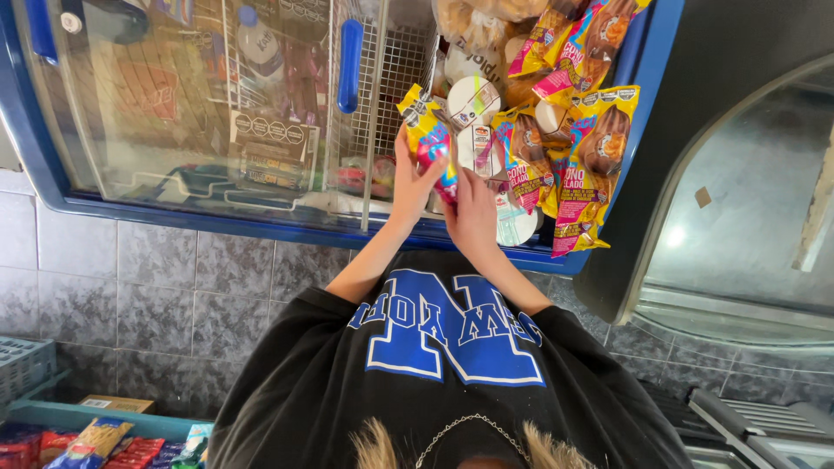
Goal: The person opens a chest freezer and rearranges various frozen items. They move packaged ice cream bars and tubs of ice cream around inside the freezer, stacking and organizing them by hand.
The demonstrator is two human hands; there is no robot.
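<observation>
Both my hands reach into the open right part of a blue-framed chest freezer (261,227). My left hand (408,184) grips a yellow, pink and blue ice-cream packet (426,130) and holds it upright over the freezer's front edge. My right hand (473,217) pinches the lower end of the same packet. Just behind it lie round white lidded cups (473,100) and several yellow and pink cone packets (591,165) piled in the freezer.
A sliding glass lid with a blue handle (349,65) covers the freezer's left part, with wire baskets beneath. A black curved-glass freezer (738,200) stands at right. Grey tiles (156,295) run below. A blue crate (22,365) and snack packets (95,443) sit bottom left.
</observation>
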